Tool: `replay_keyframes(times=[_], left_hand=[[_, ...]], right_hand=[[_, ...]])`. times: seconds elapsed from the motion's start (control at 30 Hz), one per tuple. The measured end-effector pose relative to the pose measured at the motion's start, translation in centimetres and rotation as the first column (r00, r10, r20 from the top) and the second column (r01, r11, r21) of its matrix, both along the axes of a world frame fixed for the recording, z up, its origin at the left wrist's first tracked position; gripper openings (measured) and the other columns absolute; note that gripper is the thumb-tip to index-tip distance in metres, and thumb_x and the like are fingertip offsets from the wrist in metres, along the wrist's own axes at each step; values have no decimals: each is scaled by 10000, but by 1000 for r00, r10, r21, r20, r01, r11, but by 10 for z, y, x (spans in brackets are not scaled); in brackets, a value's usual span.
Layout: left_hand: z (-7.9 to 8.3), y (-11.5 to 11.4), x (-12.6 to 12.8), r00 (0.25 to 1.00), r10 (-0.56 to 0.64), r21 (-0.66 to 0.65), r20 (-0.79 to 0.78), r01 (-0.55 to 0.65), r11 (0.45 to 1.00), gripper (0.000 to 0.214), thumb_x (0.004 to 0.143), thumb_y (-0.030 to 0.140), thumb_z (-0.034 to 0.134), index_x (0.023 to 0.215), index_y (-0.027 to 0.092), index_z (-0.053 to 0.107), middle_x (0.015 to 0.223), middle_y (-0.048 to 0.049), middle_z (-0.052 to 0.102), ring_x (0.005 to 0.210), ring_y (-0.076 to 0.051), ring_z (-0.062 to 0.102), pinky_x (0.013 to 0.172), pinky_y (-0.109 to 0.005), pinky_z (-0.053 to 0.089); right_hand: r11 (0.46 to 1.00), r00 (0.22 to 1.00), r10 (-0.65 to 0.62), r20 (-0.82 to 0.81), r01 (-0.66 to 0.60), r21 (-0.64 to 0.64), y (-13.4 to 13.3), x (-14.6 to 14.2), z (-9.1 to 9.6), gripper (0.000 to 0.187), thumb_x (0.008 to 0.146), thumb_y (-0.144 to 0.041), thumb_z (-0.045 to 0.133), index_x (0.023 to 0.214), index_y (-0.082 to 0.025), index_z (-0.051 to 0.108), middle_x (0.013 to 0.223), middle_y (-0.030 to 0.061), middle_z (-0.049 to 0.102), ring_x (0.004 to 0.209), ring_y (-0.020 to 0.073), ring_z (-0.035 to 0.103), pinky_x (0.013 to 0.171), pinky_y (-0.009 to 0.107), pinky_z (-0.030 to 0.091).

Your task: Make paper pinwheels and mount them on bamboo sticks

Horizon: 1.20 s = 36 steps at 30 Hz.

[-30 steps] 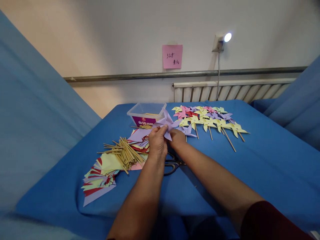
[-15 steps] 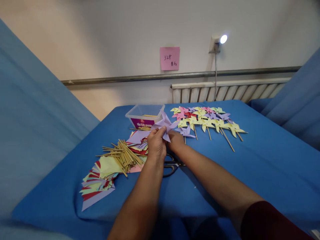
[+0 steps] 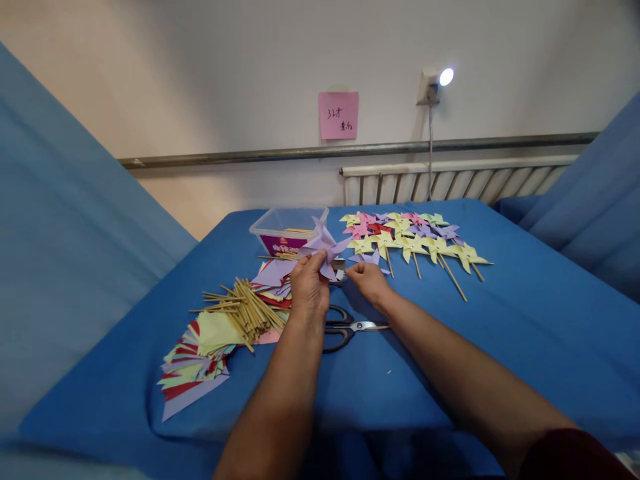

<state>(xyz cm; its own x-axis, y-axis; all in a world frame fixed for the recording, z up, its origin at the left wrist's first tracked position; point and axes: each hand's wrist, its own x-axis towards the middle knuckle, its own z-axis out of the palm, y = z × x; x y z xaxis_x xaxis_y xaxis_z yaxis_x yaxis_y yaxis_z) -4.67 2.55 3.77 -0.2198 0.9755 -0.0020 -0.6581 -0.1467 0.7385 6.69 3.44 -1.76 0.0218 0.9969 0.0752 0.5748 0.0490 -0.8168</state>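
Observation:
My left hand point(image 3: 309, 283) pinches a purple paper pinwheel point(image 3: 326, 248) between thumb and fingers, holding it up above the table. To its right, my right hand point(image 3: 369, 280) is apart from the pinwheel, its thumb and fingertips pressed together. Whatever those fingertips hold is too small to make out. A small pale object point(image 3: 340, 274) lies just left of them, partly hidden by the pinwheel. Below both hands lie black-handled scissors point(image 3: 357, 327) with the blades pointing right. Another purple pinwheel point(image 3: 367, 259) rests behind my right hand.
Finished-looking pinwheels point(image 3: 410, 247) in several colours lie at the back right. On the left are a heap of wooden sticks point(image 3: 250, 313) and fanned coloured paper point(image 3: 195, 367). A clear plastic box point(image 3: 270, 230) stands behind, on the blue-covered table point(image 3: 525, 333).
My right hand has drawn away from the pinwheel to the right, uncovering the scissor blades and the small pale object. My left hand keeps hold of the pinwheel.

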Motion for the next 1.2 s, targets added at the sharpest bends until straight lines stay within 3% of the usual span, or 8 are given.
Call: replay_keyframes(times=[0.13,0.33,0.5,0.73,0.83,0.97,1.07,1.2], left_hand=[[2,-3,5,999,-42,1,-24,42,999,183,524,140,801,621,126,646,613,4,653,545,-95,582,565,-216,467],[-5,-10,19,983,-128,-60,-135,121,991,196,526,180,808,624,122,648,580,0,635,513,-90,558,547,-207,451],[-12,-12,25,958,-184,-91,-219,167,982,205,538,215,806,626,125,644,566,5,623,491,-84,527,521,-199,421],[-14,-11,25,954,-182,-114,-237,158,981,201,534,210,796,609,123,632,545,5,609,474,-84,521,509,-201,401],[-14,-10,25,957,-172,-121,-234,147,982,212,531,218,798,637,126,639,570,-2,626,487,-94,536,520,-209,407],[-14,-10,25,955,-170,-113,-242,146,983,211,537,222,798,625,124,633,558,1,619,485,-91,528,522,-210,402],[-12,-11,25,954,-178,-104,-242,157,982,198,547,218,792,641,121,647,574,-5,632,503,-93,535,532,-210,407],[-10,-13,25,956,-182,-102,-231,162,981,190,544,210,795,629,123,649,565,1,623,495,-87,528,538,-210,412]], right_hand=[[999,1000,3,22,-2,-33,-22,39,-12,310,855,-345,451,674,-145,604,530,-21,527,461,95,436,468,206,327],[999,965,-7,263,20,-46,-42,75,-18,140,799,-267,566,718,-177,635,662,11,644,584,129,520,553,239,303],[999,921,40,388,-35,-21,-44,75,-13,104,821,-260,580,785,-186,643,822,42,673,707,155,565,613,253,325],[989,929,92,359,-127,74,-46,83,-12,152,837,-151,533,943,-191,634,974,34,639,840,142,582,739,236,389],[962,921,195,338,-247,117,-51,81,-11,147,848,-171,547,948,-195,652,949,30,634,812,140,580,726,240,398],[911,842,339,420,-405,78,-59,72,-7,154,870,-211,560,964,-206,681,959,35,644,819,139,586,743,243,394],[918,808,328,489,-395,37,-61,67,-5,163,887,-212,539,953,-210,688,966,38,647,820,142,591,750,245,386],[936,819,281,501,-349,46,-60,67,-6,151,891,-233,540,976,-200,660,961,38,644,826,146,593,735,243,384]])
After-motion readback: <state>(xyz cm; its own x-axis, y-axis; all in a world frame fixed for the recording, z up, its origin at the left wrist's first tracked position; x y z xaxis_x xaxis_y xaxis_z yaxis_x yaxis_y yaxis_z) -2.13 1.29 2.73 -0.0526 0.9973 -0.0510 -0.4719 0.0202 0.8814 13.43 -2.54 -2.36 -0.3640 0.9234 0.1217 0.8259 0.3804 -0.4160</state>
